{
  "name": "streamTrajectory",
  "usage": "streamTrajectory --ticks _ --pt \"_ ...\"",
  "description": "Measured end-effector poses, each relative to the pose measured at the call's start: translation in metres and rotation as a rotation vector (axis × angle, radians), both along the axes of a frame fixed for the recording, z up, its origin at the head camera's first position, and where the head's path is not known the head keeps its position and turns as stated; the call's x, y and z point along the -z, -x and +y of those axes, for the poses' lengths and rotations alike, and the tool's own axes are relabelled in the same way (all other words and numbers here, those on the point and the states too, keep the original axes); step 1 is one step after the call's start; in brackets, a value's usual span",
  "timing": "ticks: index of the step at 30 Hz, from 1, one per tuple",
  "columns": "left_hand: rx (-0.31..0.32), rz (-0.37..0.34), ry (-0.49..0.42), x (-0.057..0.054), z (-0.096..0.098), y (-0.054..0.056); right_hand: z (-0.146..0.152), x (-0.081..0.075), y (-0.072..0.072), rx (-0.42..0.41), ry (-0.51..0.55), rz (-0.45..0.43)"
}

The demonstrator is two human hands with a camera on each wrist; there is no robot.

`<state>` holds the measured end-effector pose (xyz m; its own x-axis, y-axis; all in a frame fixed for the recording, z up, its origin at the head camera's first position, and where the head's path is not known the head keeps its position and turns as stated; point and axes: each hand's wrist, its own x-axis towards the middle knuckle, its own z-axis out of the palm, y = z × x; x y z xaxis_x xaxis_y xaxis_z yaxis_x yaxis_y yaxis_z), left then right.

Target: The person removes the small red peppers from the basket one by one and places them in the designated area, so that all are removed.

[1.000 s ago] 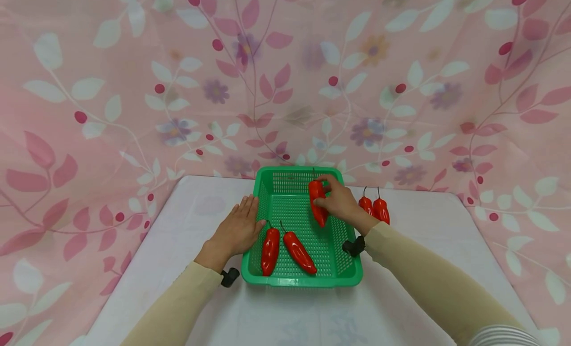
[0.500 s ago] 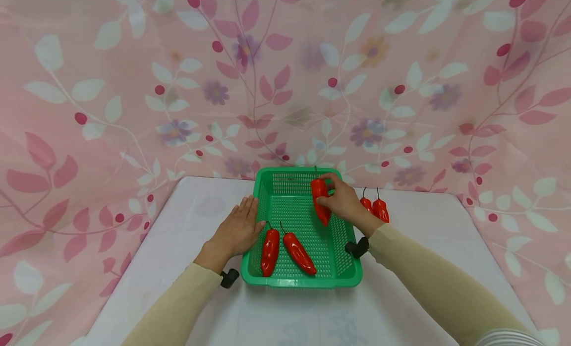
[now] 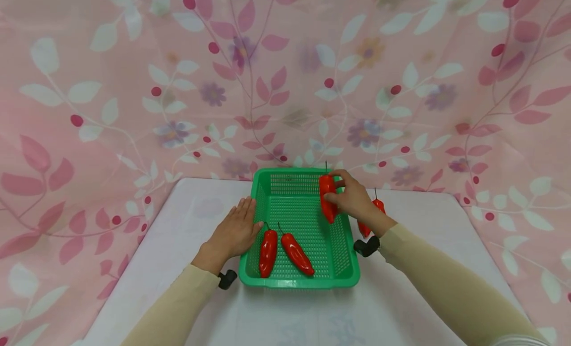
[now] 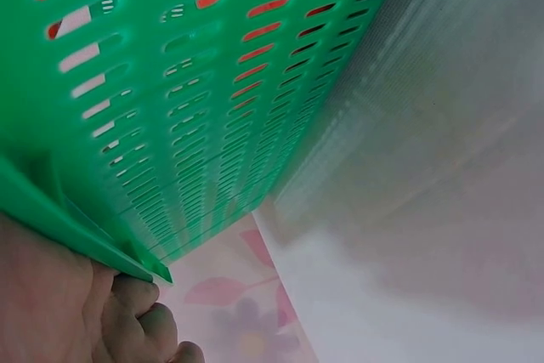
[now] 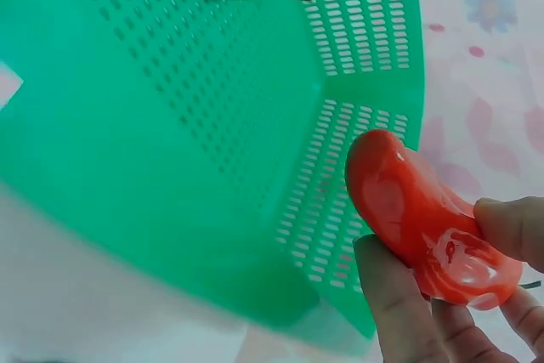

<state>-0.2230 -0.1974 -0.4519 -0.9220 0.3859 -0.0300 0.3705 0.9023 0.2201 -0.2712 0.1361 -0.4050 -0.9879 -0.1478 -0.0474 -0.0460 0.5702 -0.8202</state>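
Note:
A green perforated plastic basket [image 3: 300, 283] stands on the table. Along its left rim rests my left hand [image 3: 232, 232], fingers extended; the left wrist view shows the palm side [image 4: 51, 303] against the outer rim. My right hand [image 3: 354, 200] holds a glossy red chili pepper [image 3: 327, 197] between thumb and fingers, over the basket's right side, thin stem pointing up. In the right wrist view the held pepper [image 5: 408, 210] overlaps the basket's slotted wall. Two more red peppers, one at left [image 3: 268, 253] and one slanted beside it [image 3: 297, 254], lie inside near the front.
Right of the basket, two further red peppers lie on the white-covered table [image 3: 428, 237]; one pepper [image 3: 364, 229] is mostly hidden by the right hand, another [image 3: 379, 205] partly. A pink floral curtain [image 3: 285, 78] hangs behind the table.
My right hand has shifted rightward and slightly up with the pepper, closer to the basket's right wall, and covers more of the peppers on the table. The left hand stays at the rim.

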Motion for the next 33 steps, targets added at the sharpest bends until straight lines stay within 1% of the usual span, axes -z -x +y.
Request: streamTrajectory --ticks 6,10,16,20,29,33 --pt "0.000 0.009 0.014 0.001 -0.002 0.001 0.026 -0.009 0.000 0.021 0.005 -0.015" --pt "0.005 0.019 0.010 0.000 -0.004 0.001 0.047 -0.014 -0.001 0.037 -0.017 -0.021" --pt "0.016 0.024 0.003 0.000 -0.003 0.001 0.077 -0.016 -0.004 0.059 -0.022 -0.049" --pt "0.016 0.033 -0.004 0.001 -0.002 0.002 0.094 -0.013 -0.007 0.063 -0.062 -0.037" --pt "0.019 0.046 -0.006 0.006 -0.002 0.003 0.126 0.006 -0.015 0.092 -0.144 -0.022" --pt "0.016 0.047 -0.009 0.007 -0.001 0.002 0.136 0.014 -0.017 0.098 -0.161 -0.020"
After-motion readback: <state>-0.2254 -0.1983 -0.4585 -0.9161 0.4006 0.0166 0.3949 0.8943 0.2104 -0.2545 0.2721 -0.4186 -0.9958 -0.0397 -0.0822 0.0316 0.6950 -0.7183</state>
